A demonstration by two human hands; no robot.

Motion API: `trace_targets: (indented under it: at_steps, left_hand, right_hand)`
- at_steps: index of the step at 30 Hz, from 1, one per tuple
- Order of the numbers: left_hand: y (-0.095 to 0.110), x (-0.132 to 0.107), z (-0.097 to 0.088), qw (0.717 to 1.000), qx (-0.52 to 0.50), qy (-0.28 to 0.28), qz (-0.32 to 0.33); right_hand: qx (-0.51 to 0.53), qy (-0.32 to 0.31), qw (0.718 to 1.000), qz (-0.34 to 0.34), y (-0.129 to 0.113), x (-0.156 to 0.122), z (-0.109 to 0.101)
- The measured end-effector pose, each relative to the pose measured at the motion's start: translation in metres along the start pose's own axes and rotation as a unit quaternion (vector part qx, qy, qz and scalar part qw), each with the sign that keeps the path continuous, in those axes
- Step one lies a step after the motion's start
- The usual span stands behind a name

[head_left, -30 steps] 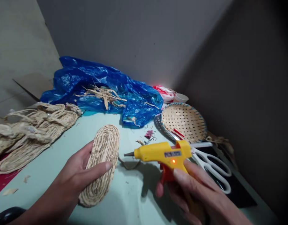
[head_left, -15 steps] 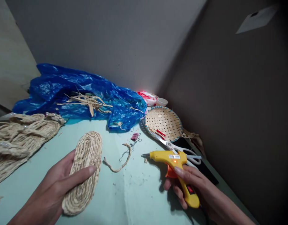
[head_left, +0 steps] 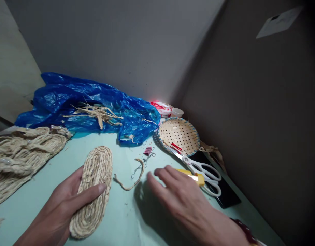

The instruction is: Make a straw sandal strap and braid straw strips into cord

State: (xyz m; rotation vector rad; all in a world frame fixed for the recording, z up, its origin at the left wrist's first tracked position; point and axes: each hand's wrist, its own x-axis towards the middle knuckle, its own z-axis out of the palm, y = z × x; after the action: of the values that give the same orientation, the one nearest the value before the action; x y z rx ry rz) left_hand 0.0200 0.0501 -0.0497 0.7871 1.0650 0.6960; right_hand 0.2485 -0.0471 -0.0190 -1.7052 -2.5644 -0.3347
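My braided sole (head_left: 97, 169) is straw-beige, ringed in long ovals — the tabletop (head_left: 55, 186) pale mint, the plastic bag (head_left: 57, 99) vivid blue, the glue gun (head_left: 199, 179) yellow, the basket (head_left: 183, 131) tan with dark dots.

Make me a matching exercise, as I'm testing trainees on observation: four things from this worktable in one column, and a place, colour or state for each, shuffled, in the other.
Things:
1. Woven oval piece
2. Scissors
3. Crumpled plastic
4. Short cord

Descriptions:
A. Blue and shiny
B. Lying in a curve on the table, between the left hand and the right hand
C. Held in the left hand
D. White-handled, blades toward the basket

Right pairs: 1-C, 2-D, 3-A, 4-B
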Motion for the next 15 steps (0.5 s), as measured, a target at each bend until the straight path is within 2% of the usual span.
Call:
trace_targets:
  at_steps: [3,5,7,9,11,12,15]
  left_hand:
    - [0.001,-0.001,0.002,1.000,-0.005,-0.015,-0.001]
    - [0.001,-0.003,0.002,1.000,-0.006,-0.020,-0.003]
    - [0.002,-0.006,0.001,1.000,-0.003,-0.026,-0.008]
    - [0.002,-0.008,0.001,0.999,0.005,-0.038,-0.006]
    - [0.002,-0.010,0.001,0.999,0.010,-0.053,0.003]
    - [0.001,-0.011,0.002,0.998,0.011,-0.058,0.011]
    - [-0.001,-0.013,0.004,0.997,0.018,-0.077,0.022]
  right_hand:
    - [0.005,-0.054,0.998,-0.040,-0.010,0.029,0.006]
    - [0.019,-0.073,0.996,-0.039,-0.009,0.034,0.009]
    - [0.077,-0.071,0.994,-0.027,-0.004,0.030,0.009]
    - [0.186,-0.045,0.981,-0.004,0.002,0.024,0.005]
    - [0.319,0.012,0.947,0.041,0.006,0.020,-0.002]
    - [0.385,0.043,0.919,0.070,0.006,0.019,-0.005]
    - [0.556,0.086,0.814,0.146,0.002,0.020,-0.015]
